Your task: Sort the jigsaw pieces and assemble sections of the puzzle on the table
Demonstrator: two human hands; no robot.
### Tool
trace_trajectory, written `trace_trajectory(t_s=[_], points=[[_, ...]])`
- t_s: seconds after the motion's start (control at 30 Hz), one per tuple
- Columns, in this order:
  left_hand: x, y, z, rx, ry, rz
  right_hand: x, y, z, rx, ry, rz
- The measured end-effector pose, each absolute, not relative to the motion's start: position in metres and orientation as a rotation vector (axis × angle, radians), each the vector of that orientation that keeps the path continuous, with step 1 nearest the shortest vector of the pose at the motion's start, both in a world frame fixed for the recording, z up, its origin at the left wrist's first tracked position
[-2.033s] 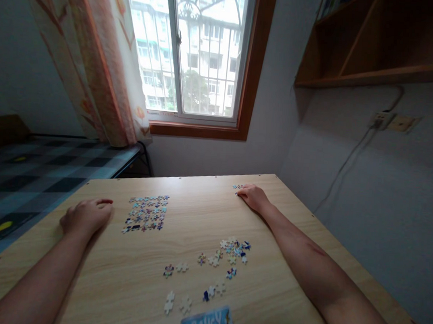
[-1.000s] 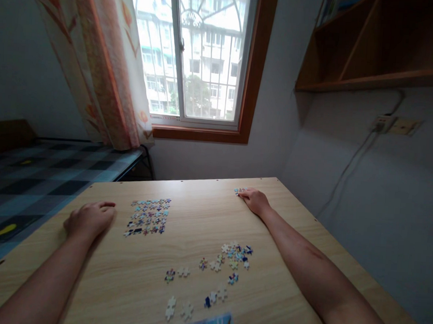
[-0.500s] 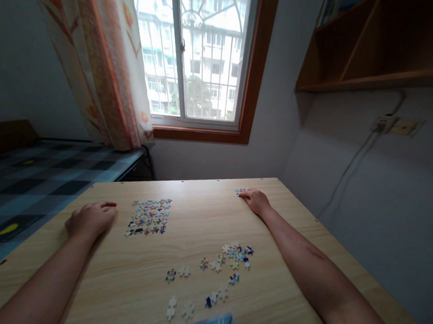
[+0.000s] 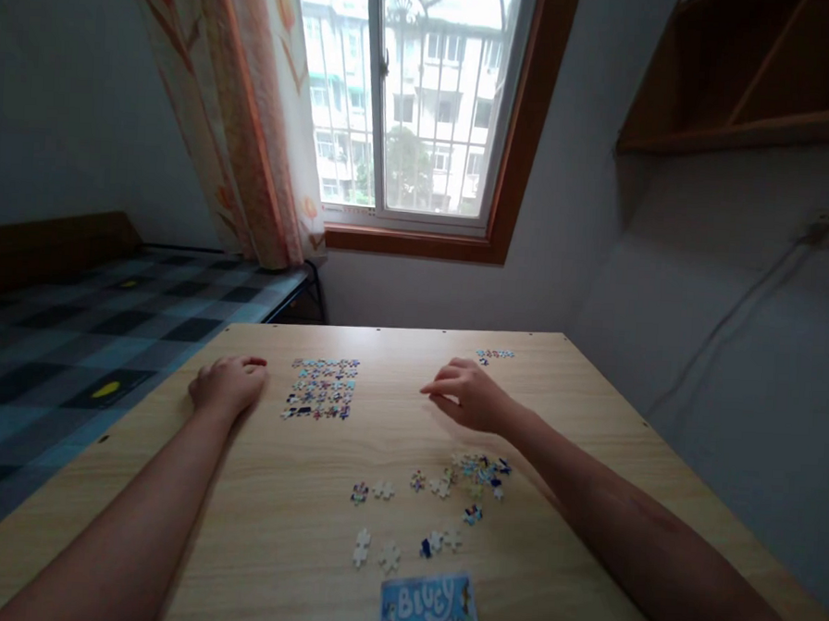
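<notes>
My left hand [image 4: 228,384] rests on the table at the left, fingers loosely bent and holding nothing visible. Just right of it, touching or not I cannot tell, lies a square block of jigsaw puzzle pieces [image 4: 323,387] set in rows. My right hand [image 4: 471,395] hovers over the table's middle, fingers pointing left and slightly apart, with nothing visible in them. Behind it sits a small strip of puzzle pieces [image 4: 496,354] near the far edge. Loose puzzle pieces [image 4: 479,471] are heaped in front of my right forearm.
Several scattered pieces [image 4: 389,557] lie nearer to me, some face down. A blue puzzle box [image 4: 430,613] stands at the front of the wooden table [image 4: 271,525]. A bed [image 4: 143,306] adjoins on the left; a wall shelf [image 4: 743,133] hangs at the right.
My right hand has left the strip of pieces at the far edge and come left and nearer. The view has shifted, showing more of the box. My left hand stays resting.
</notes>
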State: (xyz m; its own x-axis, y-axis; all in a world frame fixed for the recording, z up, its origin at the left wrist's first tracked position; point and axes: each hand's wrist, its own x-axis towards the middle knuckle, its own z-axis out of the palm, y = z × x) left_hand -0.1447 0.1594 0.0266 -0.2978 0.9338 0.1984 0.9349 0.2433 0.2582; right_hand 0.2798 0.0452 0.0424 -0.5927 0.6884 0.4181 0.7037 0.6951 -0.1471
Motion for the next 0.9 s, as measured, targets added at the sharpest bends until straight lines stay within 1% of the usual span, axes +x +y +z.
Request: trace_trajectory(t_s=[0.17,0.3,0.43,0.57,0.77,0.9], points=[[-0.142,0.157,0.027,-1.851,-2.476,-0.534,0.217,-0.008,0.051,-0.729,-2.737,-0.048],[-0.142,0.157,0.027,-1.862,-2.487,-0.511,0.198,-0.026,0.039,-0.68,-2.779,-0.114],[-0.145,0.159,0.026,-1.87,-2.504,-0.497,0.205,-0.01,0.035,-0.889,-2.698,-0.182],[-0.146,0.161,0.026,-1.863,-2.501,-0.483,0.248,0.025,0.042,-1.243,-2.642,-0.247],[-0.147,0.163,0.027,-1.863,-2.499,-0.456,0.34,0.065,0.043,-1.681,-2.47,-0.118],[-0.148,0.166,0.027,-1.837,-2.521,-0.443,0.378,0.076,0.035,-1.774,-2.374,-0.099]])
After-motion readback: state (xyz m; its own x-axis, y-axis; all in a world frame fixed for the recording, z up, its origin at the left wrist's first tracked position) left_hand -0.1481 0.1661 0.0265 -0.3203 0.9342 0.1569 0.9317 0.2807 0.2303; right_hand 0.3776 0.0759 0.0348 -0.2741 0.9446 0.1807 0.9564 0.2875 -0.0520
